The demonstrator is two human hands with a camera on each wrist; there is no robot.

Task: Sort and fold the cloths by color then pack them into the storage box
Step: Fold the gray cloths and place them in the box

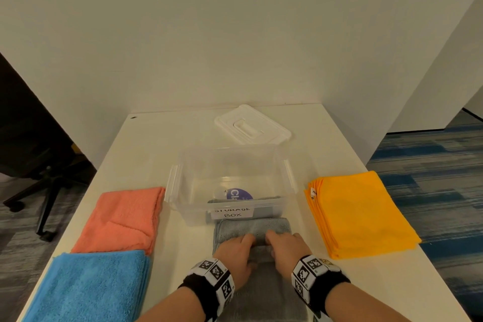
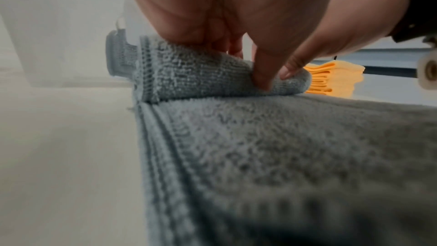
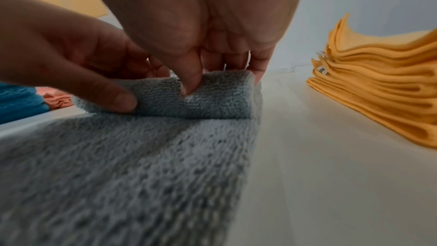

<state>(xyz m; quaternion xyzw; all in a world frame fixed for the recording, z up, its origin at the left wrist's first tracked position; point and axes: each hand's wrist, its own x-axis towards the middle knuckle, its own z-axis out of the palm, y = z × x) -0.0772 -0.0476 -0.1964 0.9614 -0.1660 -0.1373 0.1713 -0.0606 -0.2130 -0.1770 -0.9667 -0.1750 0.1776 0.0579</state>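
We note the long grey terry cloth (image 1: 264,293) lying at 6 o'clock of the clear plastic storage box (image 1: 183,206). Left hand (image 1: 236,252) and right hand (image 1: 286,249) both pinch its rolled far end; another grey cloth, apparently, sits inside the box.

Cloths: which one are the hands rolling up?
The gray cloth in front of the storage box. Both hands pinch its roll; the blue, coral and yellow cloths lie flat, untouched.
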